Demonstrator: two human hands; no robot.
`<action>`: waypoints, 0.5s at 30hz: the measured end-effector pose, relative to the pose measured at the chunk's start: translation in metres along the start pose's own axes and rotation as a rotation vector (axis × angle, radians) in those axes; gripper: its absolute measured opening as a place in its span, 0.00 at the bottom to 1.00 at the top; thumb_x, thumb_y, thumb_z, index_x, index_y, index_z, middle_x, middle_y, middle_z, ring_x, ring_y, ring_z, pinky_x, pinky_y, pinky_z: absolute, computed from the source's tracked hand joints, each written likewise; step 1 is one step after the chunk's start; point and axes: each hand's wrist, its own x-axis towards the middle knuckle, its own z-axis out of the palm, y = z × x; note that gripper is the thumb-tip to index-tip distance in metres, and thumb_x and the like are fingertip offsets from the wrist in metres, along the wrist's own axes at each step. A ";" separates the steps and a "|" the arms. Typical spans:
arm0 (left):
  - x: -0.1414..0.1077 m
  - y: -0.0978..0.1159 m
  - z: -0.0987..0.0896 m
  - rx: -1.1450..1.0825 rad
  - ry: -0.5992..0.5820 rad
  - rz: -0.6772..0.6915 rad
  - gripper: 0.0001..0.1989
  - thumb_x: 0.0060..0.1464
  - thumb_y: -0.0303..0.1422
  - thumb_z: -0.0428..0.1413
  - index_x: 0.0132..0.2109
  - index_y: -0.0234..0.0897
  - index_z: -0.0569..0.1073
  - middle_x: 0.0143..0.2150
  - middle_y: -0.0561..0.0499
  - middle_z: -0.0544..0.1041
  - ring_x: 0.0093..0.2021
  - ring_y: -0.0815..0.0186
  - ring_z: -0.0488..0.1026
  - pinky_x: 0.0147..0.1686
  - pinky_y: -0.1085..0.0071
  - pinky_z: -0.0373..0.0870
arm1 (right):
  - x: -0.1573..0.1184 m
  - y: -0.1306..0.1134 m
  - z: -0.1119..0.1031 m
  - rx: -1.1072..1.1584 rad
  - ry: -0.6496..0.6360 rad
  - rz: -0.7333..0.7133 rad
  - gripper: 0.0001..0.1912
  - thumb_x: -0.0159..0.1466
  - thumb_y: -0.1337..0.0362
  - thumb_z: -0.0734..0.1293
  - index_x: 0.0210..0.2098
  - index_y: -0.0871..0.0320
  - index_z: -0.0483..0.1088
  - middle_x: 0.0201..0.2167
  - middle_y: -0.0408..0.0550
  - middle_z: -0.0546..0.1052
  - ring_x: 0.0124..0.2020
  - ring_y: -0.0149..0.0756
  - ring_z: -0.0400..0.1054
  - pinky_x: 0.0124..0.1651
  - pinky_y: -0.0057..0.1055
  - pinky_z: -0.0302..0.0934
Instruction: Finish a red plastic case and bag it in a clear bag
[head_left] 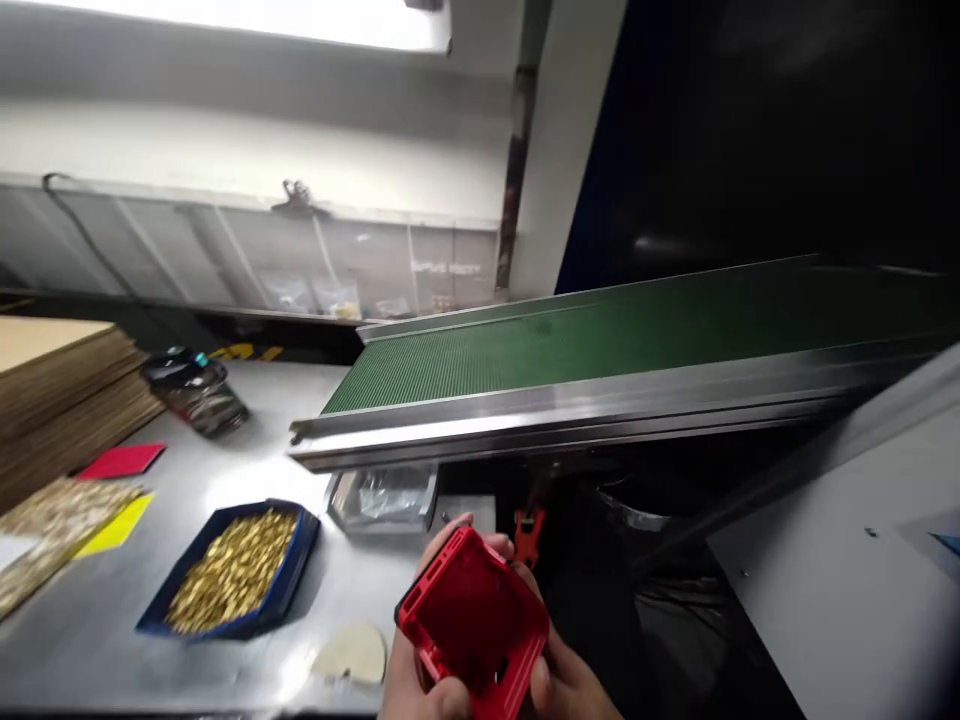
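Between both hands I hold a red plastic housing, a hollow box-like part whose open side faces me. My left hand grips its left edge, with the thumb at the lower rim and fingertips showing behind the top. On the right side, my right hand is closed around the other edge, thumb near the lower right corner. Left of the hands, a blue tray of small brass-coloured parts stands on the metal table. A pale round-edged piece lies close to my left hand.
A green conveyor belt with metal side rails slopes up to the right. Beneath its lower end sits a clear container. Stacked cardboard, a dark bottle, red card and yellow card occupy the left. Red-orange pliers-like handles show behind.
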 end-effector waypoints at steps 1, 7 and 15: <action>-0.018 -0.010 -0.001 -0.029 0.066 0.021 0.52 0.41 0.60 0.69 0.68 0.41 0.66 0.58 0.36 0.78 0.60 0.37 0.73 0.55 0.47 0.76 | -0.008 0.014 -0.008 -0.045 0.039 0.019 0.43 0.46 0.28 0.73 0.58 0.32 0.67 0.51 0.48 0.78 0.43 0.54 0.77 0.41 0.49 0.72; -0.102 -0.047 0.009 -0.252 0.076 -0.236 0.44 0.50 0.52 0.68 0.68 0.39 0.66 0.66 0.34 0.72 0.68 0.40 0.67 0.65 0.47 0.64 | -0.055 0.009 -0.040 -0.542 0.277 0.169 0.20 0.67 0.40 0.66 0.42 0.50 0.75 0.35 0.48 0.76 0.31 0.36 0.70 0.37 0.34 0.66; -0.112 -0.070 0.008 -0.367 -0.199 -0.661 0.45 0.31 0.38 0.79 0.58 0.35 0.74 0.51 0.43 0.78 0.46 0.57 0.75 0.51 0.65 0.71 | -0.069 0.004 -0.007 -0.402 0.016 0.386 0.17 0.72 0.49 0.66 0.37 0.56 0.75 0.33 0.47 0.80 0.32 0.32 0.71 0.37 0.28 0.65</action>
